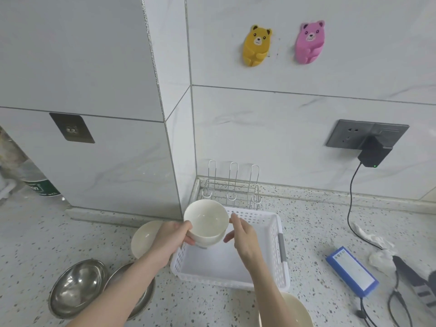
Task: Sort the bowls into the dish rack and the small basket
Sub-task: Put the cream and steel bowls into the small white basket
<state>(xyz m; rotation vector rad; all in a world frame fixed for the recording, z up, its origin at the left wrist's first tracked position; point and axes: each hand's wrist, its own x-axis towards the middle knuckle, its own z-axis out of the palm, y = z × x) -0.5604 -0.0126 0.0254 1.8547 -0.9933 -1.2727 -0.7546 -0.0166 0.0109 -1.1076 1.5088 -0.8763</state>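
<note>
Head view: centre of frame, white bowl (206, 221) held above the small basket (276, 234)
Left hand (173, 234): grips the bowl's left side
Right hand (240, 234): fingers loose, just beside the bowl's right rim
Done: nothing yet; basket and dish rack (232, 185) hold no bowls
Left: cream bowls (144, 239), steel bowls (77, 287) at lower left, another cream bowl (297, 312) at the bottom edge

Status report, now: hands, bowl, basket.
Left hand grips white bowl over white basket. Right hand open, fingertips at bowl's rim. Basket floor bare; wire dish rack behind it empty.
</note>
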